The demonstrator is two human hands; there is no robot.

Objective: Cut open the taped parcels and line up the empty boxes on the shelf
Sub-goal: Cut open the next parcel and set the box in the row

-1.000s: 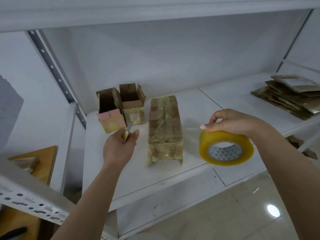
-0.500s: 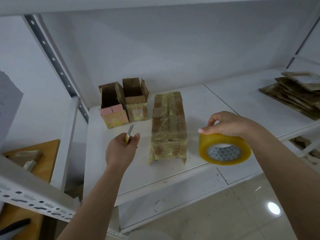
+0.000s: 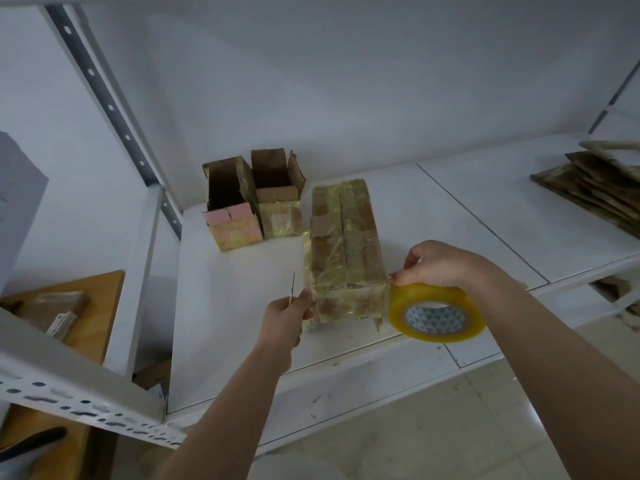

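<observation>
The taped parcel [image 3: 344, 251] is lying lengthwise on the white shelf [image 3: 450, 209], its near end at the front edge, between my two hands. My left hand [image 3: 287, 315] is pinching a thin blade [image 3: 293, 284], tip pointing up, just beside the parcel's near left corner. My right hand [image 3: 440, 263] is gripping a yellow tape roll [image 3: 434, 311] by its rim, touching the near right corner. In my judgement, I should be steadying the parcel before running the blade shallowly along the top seam, away from my fingers. Two opened boxes [image 3: 256, 199] are standing side by side near the back wall. Flattened cardboard [image 3: 595, 187] is stacking up far right. Pale floor tiles [image 3: 433, 438] are showing below.
</observation>
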